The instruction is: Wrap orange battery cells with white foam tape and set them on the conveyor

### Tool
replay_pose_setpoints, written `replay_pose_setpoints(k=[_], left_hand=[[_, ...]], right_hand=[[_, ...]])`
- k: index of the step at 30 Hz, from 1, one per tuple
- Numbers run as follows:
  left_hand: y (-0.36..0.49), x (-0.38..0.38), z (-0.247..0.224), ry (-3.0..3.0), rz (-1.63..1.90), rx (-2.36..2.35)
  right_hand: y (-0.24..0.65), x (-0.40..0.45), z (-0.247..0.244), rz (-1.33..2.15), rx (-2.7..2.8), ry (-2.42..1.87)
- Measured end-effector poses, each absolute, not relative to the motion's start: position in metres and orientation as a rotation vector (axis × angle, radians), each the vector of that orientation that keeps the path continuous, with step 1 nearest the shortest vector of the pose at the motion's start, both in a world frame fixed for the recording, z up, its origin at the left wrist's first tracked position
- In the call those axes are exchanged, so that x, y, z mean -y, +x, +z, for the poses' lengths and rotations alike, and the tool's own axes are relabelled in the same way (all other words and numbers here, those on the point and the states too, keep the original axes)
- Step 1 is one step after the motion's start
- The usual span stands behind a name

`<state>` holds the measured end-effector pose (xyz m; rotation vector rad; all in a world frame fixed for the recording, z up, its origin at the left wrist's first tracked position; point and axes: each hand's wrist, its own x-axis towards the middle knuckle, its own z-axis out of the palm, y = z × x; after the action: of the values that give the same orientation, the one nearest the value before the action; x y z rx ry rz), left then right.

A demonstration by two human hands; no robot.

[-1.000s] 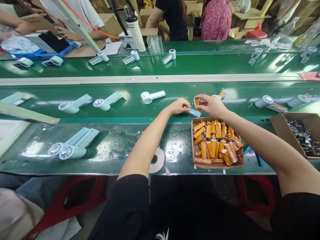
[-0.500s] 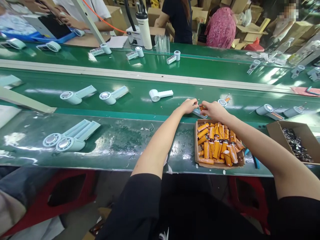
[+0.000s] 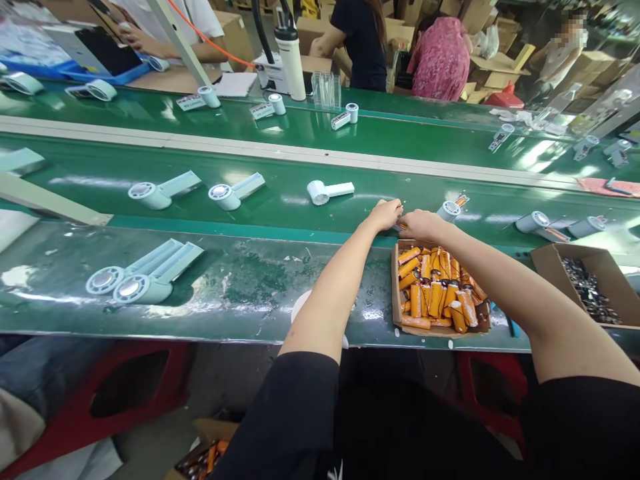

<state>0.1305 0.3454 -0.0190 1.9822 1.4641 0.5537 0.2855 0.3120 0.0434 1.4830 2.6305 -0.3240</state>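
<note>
My left hand and my right hand meet fingertip to fingertip on the green conveyor belt, just behind a cardboard box full of orange batteries. A sliver of an orange battery shows between the fingers. The pale fan handle that my left hand pinches is almost fully hidden. A white fan head with an orange piece beside it lies just right of my right hand.
Several pale fan bodies lie along the belt, and two more lie on the near shelf. A box of small metal parts stands at the right. A tape roll peeks from under my left arm. People work across the far belt.
Both hands have dropped from above the belt down onto it and drawn together. The orange battery, held up clearly in my right hand before, is now nearly covered.
</note>
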Motion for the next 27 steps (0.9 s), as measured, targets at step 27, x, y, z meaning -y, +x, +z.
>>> replay_pose_setpoints(k=[27], left_hand=[[-0.043,0.018,0.004,2.498,0.559,-1.6]], right_hand=[[0.32,-0.016,0.036,-1.9,-2.66,1.714]])
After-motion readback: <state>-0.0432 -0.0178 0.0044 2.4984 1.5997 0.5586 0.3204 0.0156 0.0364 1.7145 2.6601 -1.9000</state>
